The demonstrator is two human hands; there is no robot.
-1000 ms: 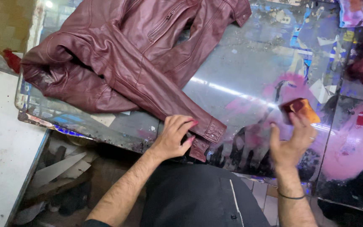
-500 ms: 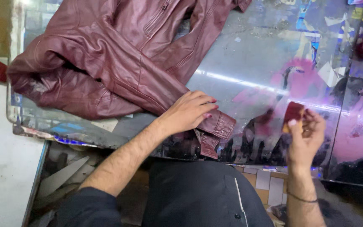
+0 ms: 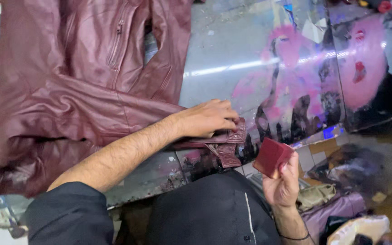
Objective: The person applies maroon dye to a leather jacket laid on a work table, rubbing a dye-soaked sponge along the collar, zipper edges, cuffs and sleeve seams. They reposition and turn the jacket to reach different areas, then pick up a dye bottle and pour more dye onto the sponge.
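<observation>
The left hand (image 3: 207, 119) lies flat, palm down, fingers spread on the jacket (image 3: 82, 90) sleeve cuff (image 3: 230, 140) at the table's (image 3: 232, 50) near edge. Just right of it and off the edge, the right hand (image 3: 283, 183) pinches a dark red block (image 3: 272, 156), palm turned up. Beyond the left hand, bare tabletop stretches away.

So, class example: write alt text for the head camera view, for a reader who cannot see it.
A person's left hand presses flat on the cuff of a maroon leather jacket spread over a glossy table with pink and black pictures under its surface. The right hand holds a small dark red block just off the table's near edge.
</observation>
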